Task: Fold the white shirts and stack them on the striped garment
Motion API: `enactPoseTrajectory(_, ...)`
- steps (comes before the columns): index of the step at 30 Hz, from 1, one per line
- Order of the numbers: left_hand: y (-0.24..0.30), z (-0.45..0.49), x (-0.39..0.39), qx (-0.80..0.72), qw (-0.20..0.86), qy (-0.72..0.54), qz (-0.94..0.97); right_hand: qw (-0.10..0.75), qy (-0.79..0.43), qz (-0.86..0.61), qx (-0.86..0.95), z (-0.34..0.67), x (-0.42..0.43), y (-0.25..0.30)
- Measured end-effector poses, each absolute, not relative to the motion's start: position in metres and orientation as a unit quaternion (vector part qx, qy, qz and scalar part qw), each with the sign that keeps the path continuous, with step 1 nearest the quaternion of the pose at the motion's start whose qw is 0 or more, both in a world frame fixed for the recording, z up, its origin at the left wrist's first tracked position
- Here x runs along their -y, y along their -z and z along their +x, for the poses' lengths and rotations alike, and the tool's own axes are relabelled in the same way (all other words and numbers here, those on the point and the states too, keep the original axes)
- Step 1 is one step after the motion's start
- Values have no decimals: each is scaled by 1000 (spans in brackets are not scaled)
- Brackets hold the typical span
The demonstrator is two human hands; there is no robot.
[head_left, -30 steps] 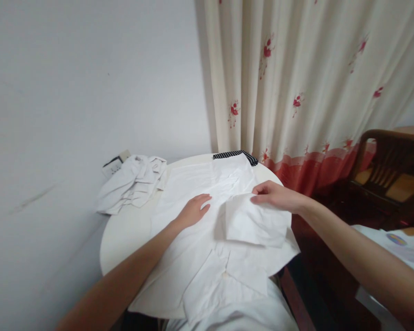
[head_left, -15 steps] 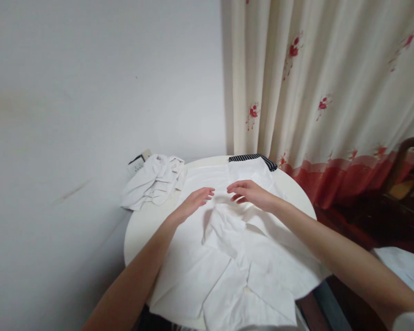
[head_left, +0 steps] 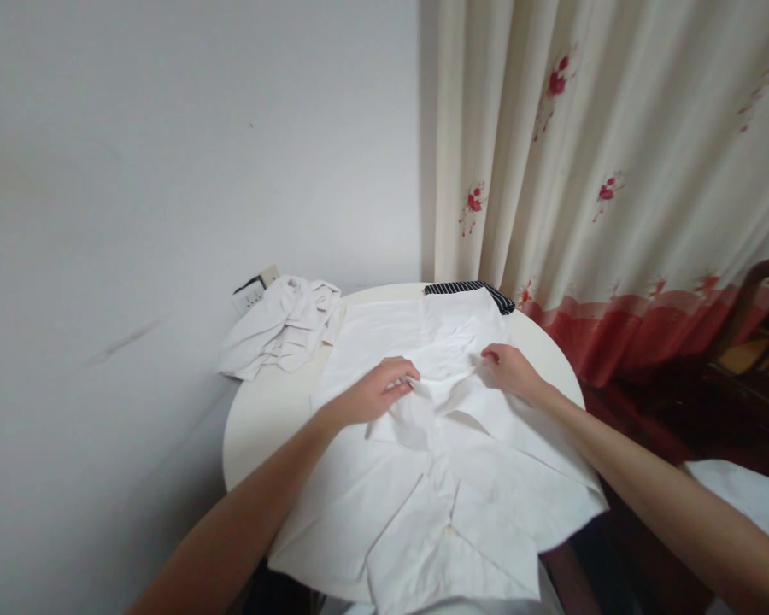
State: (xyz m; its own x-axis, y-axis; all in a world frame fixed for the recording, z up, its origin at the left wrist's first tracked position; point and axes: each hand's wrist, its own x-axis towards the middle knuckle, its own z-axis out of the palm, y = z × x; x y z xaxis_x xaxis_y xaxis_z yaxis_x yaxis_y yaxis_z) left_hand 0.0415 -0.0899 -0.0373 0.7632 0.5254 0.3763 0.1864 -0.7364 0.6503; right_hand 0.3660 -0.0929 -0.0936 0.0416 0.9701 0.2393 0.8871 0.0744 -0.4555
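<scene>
A white garment (head_left: 487, 504) lies spread and creased over the round table, its near edge hanging past the front rim. My left hand (head_left: 388, 389) pinches a raised fold of it near the middle, thumb and fingers together. Further right, my right hand (head_left: 509, 369) is closed on the same cloth, so a stretch of fabric runs between the two hands. What kind of garment it is cannot be made out. Flat white cloth (head_left: 368, 337) lies beyond the hands; whether it belongs to the same garment is unclear.
Crumpled white cloth (head_left: 282, 329) sits at the round table's (head_left: 256, 444) left edge, beside a wall socket (head_left: 249, 297). A black-and-white striped cloth (head_left: 467, 292) lies at the back. Behind it hang floral curtains (head_left: 577, 171). A wooden chair (head_left: 756, 329) stands at right.
Both hands have come down onto the white garment and closed on it. My right hand has moved rightward, away from the left, and the cloth between them is lifted.
</scene>
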Motion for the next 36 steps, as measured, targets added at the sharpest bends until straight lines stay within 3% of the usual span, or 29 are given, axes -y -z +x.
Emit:
enactPoseTrajectory(4, 43, 18, 48, -263, 445, -497, 697, 212, -19, -696, 686, 364, 105, 104)
enactPoseTrajectory(6, 45, 6, 31, -302, 490, -547, 608, 195, 9, -699, 688, 361, 109, 104)
enactPoseTrajectory(9, 50, -14, 12, -366, 527, -528, 556, 175, 32, -701, 691, 356, 114, 102)
enactPoseTrajectory(13, 55, -43, 1, -449, 594, -400, 534, 170, 39, -690, 702, 353, 117, 100)
enactPoseTrajectory(20, 63, -67, 1, -583, 375, -306, 652, 192, 15, -687, 701, 356, 114, 106)
enactPoseTrajectory(27, 49, -83, 4, -544, 299, -160, 768, 189, -45, -726, 659, 376, 102, 105)
enactPoseTrajectory(36, -5, -72, -31, -491, 97, -166, 850, 216, -172, -695, 664, 428, 86, 88)
